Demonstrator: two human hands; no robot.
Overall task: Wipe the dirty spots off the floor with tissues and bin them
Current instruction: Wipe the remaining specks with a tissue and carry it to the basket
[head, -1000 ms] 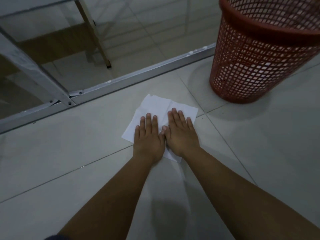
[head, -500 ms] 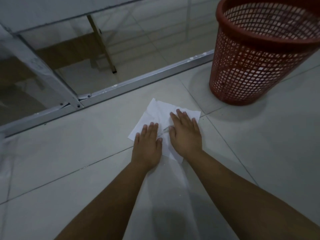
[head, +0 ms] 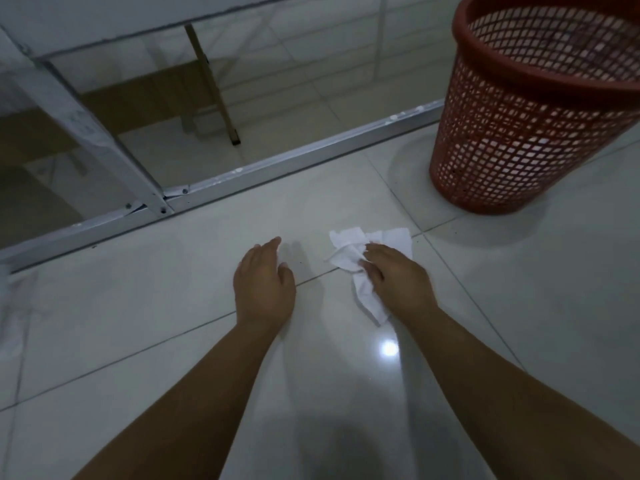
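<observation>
Tissue (head: 372,252): white, crumpled, lying on the floor right of frame centre; one tail is trailed toward the lower frame beside the right wrist. Bunching is judged to serve pickup, not wiping.
Right hand (head: 398,282): laid over the tissue, fingers curled together and gathering the paper beneath them; a full grip cannot be confirmed.
Left hand (head: 265,284): held clear of the tissue, left of it; fingers kept loosely together, thumb apart, nothing held. Contact with the floor cannot be told.
Floor (head: 173,306): pale glossy tile; a few small dark specks are seen between the hands.
Bin (head: 526,109): red mesh basket, upper right of frame, upright, near the tissue; placement is judged convenient for a short toss.
Metal frame (head: 277,164): crosses the upper left diagonally.
</observation>
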